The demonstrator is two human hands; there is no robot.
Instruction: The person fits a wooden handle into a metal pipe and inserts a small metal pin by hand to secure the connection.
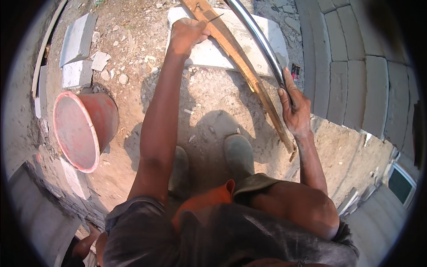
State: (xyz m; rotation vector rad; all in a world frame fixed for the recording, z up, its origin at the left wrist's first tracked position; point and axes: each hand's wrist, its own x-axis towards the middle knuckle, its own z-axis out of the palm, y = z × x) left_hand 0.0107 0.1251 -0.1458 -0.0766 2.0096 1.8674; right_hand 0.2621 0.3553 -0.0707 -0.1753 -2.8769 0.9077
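My left hand (pixel 189 36) is closed, thumb and fingers pinched beside the upper part of a long wooden plank (pixel 238 57). A thin dark nail (pixel 216 18) pokes out at its fingertips, over the wood. My right hand (pixel 296 107) wraps around the lower end of a shiny metal pipe (pixel 261 41), which runs up past the top edge. The plank slants between both hands, its upper part across a white block (pixel 271 38) and its splintered lower end near my right wrist. Another nail (pixel 199 6) shows on the plank near the top.
A reddish bucket (pixel 93 133) lies tipped at the left. Behind it are pale blocks (pixel 78 40) and rubble. Stacked grey blocks (pixel 351 53) line the right. A small red-and-black object (pixel 296 71) lies beside the white block. My boots (pixel 239 153) stand on dusty ground. Another person's hand (pixel 91 233) shows lower left.
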